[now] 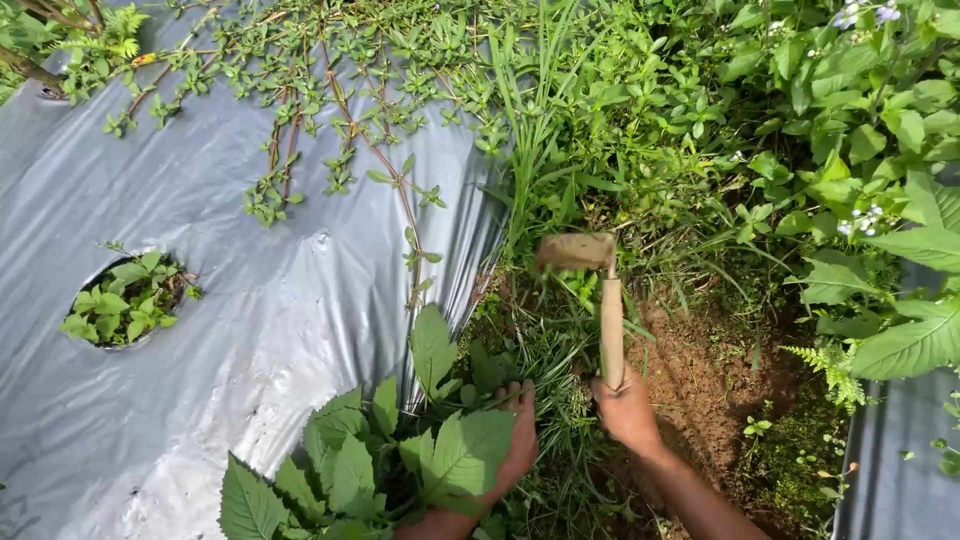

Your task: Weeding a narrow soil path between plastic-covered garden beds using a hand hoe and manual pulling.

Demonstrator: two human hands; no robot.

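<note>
My right hand (628, 410) grips the lower end of a wooden handle (612, 330) of a small hoe. Its soil-caked blade (577, 250) is raised over the grass and weeds (545, 340) at the edge of the plastic sheet. My left hand (518, 435) is closed around a tuft of grass and weed stems, partly hidden behind broad serrated leaves (440, 460). Bare brown soil (700, 370) lies just right of the hoe.
Silver plastic mulch sheet (250, 300) covers the bed on the left, with a round planting hole (125, 298) full of small plants. Creeping vines (340, 110) trail over it. Dense leafy weeds (850, 130) fill the right; another plastic strip (900, 470) lies at lower right.
</note>
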